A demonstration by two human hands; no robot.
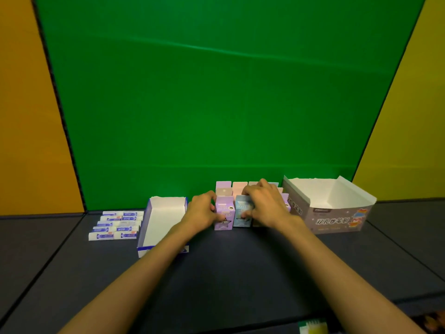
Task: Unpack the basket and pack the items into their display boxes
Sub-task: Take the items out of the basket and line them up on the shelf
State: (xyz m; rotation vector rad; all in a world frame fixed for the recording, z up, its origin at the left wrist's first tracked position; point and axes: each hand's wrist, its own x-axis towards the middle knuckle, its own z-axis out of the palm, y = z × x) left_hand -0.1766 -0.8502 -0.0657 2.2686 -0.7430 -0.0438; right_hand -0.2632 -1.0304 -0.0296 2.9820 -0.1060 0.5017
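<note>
Green backdrop, dark table (240,273) | small cartons (240,189) clustered mid-table by far edge | left hand (201,210) grips purple carton (224,213), right hand (262,203) grips blue carton (242,210) | likely light, crushable card; hold flat sides | grey display box (337,218) empty, right.

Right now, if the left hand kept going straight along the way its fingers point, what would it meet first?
The left hand already touches the purple box; pushing on rightward, that box would likely press the blue box beside it, held by the right hand.
</note>
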